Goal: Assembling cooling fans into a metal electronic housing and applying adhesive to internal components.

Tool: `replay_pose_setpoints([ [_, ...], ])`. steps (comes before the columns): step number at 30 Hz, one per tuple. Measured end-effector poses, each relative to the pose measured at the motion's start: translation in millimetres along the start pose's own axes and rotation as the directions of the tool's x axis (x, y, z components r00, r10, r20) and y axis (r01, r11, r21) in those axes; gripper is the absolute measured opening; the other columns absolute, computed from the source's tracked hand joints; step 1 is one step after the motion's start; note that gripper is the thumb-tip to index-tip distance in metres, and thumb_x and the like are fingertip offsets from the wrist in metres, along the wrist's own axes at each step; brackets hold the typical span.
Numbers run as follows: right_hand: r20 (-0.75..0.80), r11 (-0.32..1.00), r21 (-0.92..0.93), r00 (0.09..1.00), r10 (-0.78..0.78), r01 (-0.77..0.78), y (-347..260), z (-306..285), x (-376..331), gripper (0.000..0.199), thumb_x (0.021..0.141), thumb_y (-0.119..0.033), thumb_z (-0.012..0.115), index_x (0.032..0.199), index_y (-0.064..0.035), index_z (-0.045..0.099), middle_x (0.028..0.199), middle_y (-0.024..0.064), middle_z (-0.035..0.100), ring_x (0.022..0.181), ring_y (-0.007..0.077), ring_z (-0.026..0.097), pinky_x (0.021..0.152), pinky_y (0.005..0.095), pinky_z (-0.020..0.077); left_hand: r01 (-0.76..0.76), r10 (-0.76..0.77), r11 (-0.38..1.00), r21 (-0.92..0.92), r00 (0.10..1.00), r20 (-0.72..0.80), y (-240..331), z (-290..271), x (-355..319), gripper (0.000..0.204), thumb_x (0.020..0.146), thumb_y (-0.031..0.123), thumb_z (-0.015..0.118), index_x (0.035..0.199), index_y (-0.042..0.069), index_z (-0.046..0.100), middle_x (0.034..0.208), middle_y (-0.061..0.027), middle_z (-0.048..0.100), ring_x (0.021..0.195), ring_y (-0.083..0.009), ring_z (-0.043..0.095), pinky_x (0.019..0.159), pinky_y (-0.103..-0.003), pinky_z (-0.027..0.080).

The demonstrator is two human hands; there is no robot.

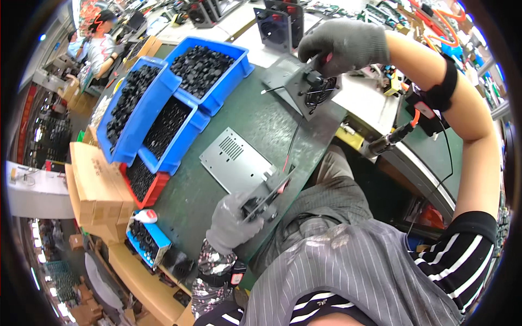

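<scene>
My left hand (234, 224), in a grey glove, is closed on a small metal panel (278, 187) with black fittings on it, at the near edge of the table. A thin red and black wire runs from this panel up toward a grey metal housing (296, 81) with a round fan guard (322, 93). My right hand (348, 49), also gloved, is above that housing with its fingers curled. Something small with a red part shows at its fingertips, but I cannot make out what it is. Flat on the table between my hands lies a perforated metal plate (239, 157).
Blue bins (216, 103) of small black parts stand at the left, with a red bin (157, 190) below them. Finished-looking fan housings (274, 30) stand at the back. Cardboard boxes (100, 185) flank the table. A dark cylindrical tool (383, 144) hangs at the right.
</scene>
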State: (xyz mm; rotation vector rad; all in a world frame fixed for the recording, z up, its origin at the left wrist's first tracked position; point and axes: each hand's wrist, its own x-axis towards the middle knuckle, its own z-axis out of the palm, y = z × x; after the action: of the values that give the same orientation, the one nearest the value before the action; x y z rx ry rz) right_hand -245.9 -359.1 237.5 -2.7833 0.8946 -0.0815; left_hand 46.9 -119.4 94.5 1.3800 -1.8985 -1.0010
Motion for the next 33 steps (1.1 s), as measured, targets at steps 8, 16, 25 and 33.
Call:
replay_pose_setpoints([
  [8, -0.05, 0.89, 0.43, 0.988, -0.146, 0.153, -108.9, 29.6, 12.9, 0.037, 0.074, -0.021, 0.07, 0.105, -0.001, 0.064, 0.087, 0.0146, 0.065, 0.079, 0.0259, 0.065, 0.072, 0.0351, 0.0525, -0.049, 0.118, 0.98, 0.192, 0.923, -0.367, -22.1, 33.1, -71.7, 0.08, 0.079, 0.036, 0.075, 0.14, 0.001, 0.038, 0.135, -0.0203, 0.05, 0.12, -0.0398, 0.053, 0.104, -0.048, 0.04],
  [16, -0.014, 0.657, 0.744, 0.986, -0.168, 0.122, -156.2, 74.1, 1.4, 0.059, 0.083, -0.033, 0.072, 0.127, 0.0014, 0.054, 0.1, 0.0194, 0.067, 0.089, 0.0285, 0.066, 0.078, 0.0366, 0.052, -0.012, 0.055, 0.984, 0.178, 0.97, -0.237, -58.4, 55.8, -82.2, 0.084, 0.075, 0.01, 0.081, 0.143, 0.004, 0.032, 0.124, -0.0135, 0.059, 0.106, -0.0219, 0.062, 0.089, -0.036, 0.052],
  [25, -0.742, 0.848, 0.53, 0.495, 0.453, 0.018, -55.8, 66.0, -216.3, 0.023, 0.093, -0.013, 0.056, 0.106, 0.0026, 0.066, 0.089, 0.0062, 0.067, 0.079, 0.011, 0.06, 0.073, 0.0258, 0.0489, 0.112, -0.019, 0.968, 0.223, 0.924, -0.383, -71.5, 62.0, -92.4, 0.063, 0.079, 0.021, 0.079, 0.131, 0.003, 0.05, 0.128, -0.0136, 0.057, 0.114, -0.0257, 0.058, 0.094, -0.039, 0.05],
  [33, -0.621, 0.139, 0.364, -0.129, 0.773, -0.921, 80.0, 157.2, -485.9, 0.041, 0.093, -0.044, 0.055, 0.108, -0.0077, 0.067, 0.1, 0.0147, 0.067, 0.098, 0.0297, 0.063, 0.088, 0.0393, 0.0471, 0.463, -0.436, 0.887, -0.01, 0.827, -0.356, -38.9, 57.5, -83.9, 0.061, 0.081, 0.014, 0.076, 0.134, 0.0, 0.048, 0.13, -0.0132, 0.058, 0.115, -0.0242, 0.058, 0.1, -0.038, 0.046],
])
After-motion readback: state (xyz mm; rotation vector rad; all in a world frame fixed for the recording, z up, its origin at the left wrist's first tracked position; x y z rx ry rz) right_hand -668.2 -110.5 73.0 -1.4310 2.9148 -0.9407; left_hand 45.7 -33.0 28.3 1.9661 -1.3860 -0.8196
